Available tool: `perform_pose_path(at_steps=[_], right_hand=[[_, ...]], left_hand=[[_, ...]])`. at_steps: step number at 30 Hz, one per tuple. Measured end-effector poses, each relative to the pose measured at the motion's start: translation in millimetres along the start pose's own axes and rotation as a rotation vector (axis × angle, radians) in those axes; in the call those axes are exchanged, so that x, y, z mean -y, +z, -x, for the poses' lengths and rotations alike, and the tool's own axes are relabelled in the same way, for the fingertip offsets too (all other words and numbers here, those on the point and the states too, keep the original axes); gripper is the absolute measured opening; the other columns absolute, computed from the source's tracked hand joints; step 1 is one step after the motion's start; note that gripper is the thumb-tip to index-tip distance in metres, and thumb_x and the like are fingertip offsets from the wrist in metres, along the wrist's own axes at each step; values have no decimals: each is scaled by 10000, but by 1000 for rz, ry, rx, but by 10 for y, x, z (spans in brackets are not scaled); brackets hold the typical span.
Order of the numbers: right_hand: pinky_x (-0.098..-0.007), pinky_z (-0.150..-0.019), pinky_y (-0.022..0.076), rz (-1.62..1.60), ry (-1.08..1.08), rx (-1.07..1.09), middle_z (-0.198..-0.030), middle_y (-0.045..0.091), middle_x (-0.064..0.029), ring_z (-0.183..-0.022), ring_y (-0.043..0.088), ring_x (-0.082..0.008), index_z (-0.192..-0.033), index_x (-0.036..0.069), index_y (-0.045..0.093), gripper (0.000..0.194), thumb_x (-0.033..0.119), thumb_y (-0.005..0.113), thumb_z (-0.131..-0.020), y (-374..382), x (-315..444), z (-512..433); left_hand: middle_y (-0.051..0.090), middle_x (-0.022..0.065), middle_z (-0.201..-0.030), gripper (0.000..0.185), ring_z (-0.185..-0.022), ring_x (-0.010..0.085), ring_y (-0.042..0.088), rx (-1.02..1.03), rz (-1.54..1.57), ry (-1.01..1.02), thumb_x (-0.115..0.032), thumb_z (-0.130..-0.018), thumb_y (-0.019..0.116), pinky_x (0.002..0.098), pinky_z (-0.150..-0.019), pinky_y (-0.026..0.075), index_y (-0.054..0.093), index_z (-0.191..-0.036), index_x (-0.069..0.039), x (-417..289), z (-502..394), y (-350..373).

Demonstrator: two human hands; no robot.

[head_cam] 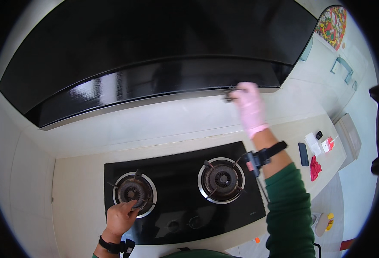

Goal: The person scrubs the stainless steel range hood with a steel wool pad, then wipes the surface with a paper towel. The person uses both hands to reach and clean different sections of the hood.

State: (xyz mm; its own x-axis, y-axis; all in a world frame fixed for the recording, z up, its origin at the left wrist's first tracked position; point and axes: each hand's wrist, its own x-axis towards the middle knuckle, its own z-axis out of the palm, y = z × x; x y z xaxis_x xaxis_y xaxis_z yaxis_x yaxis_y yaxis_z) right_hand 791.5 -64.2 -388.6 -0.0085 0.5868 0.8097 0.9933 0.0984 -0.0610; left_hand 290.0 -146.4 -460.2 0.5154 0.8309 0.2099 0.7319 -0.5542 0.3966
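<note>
My right hand (pixel 249 104), in a pink rubber glove, is raised to the lower front edge of a black range hood (pixel 183 38). It grips a dark scrubber (pixel 229 96), blurred and mostly hidden by the fingers. My left hand (pixel 121 217) is bare and sits low over the front of the left gas burner (pixel 131 193). Its thumb and index finger point at the burner's rim; whether they pinch anything is too small to tell. Both burners belong to a black glass hob (pixel 176 193). The right gas burner (pixel 223 180) lies below my right forearm.
On the right of the pale countertop (pixel 331 129) lie a dark phone (pixel 303 154), a red cloth (pixel 315 168), a white paper (pixel 313 144) and a small black object (pixel 319 134). A lidded bin (pixel 349 137) stands beyond the counter's end. Hooks (pixel 343 68) are on the tiled wall.
</note>
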Motion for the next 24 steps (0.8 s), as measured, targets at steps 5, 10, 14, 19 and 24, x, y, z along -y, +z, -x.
perform_pose_path(at_steps=[5,10,14,19,24], right_hand=[[-375,-927,497,-17,430,-197,-1137,561,-138,-1044,582,-291,-1023,72,689,273,19,742,-761,-743,-585,32],[-374,-914,497,-108,166,-83,-1097,579,-132,-1035,586,-279,-1063,121,683,245,109,709,-820,-367,230,-320],[-323,-846,513,173,206,-134,-1077,576,-92,-952,608,-197,-1027,37,659,138,107,670,-908,-451,-208,-398],[-348,-917,484,-394,537,-226,-1039,592,-110,-998,592,-224,-1052,49,646,179,189,632,-941,-480,-175,-441],[-409,-760,525,-118,123,-6,-959,613,-113,-884,612,-287,-989,94,678,203,270,593,-937,-122,330,-403]], left_hand=[[686,124,-738,291,-634,292,668,48,-30,-91,-89,-689,772,355,-587,545,710,-970,-49,-76,-101,1],[661,112,-706,276,-638,292,653,49,16,116,-89,-710,761,371,-578,528,703,-977,-53,-279,-396,208],[674,120,-728,274,-643,279,660,112,-33,108,-93,-720,761,353,-586,533,709,-986,-56,-348,-451,161],[684,130,-755,299,-661,285,668,154,31,8,-84,-718,762,339,-594,534,711,-1011,-49,-442,-518,193],[681,132,-760,294,-670,293,669,165,45,170,-86,-717,762,349,-603,536,708,-1003,-44,-591,-607,276]])
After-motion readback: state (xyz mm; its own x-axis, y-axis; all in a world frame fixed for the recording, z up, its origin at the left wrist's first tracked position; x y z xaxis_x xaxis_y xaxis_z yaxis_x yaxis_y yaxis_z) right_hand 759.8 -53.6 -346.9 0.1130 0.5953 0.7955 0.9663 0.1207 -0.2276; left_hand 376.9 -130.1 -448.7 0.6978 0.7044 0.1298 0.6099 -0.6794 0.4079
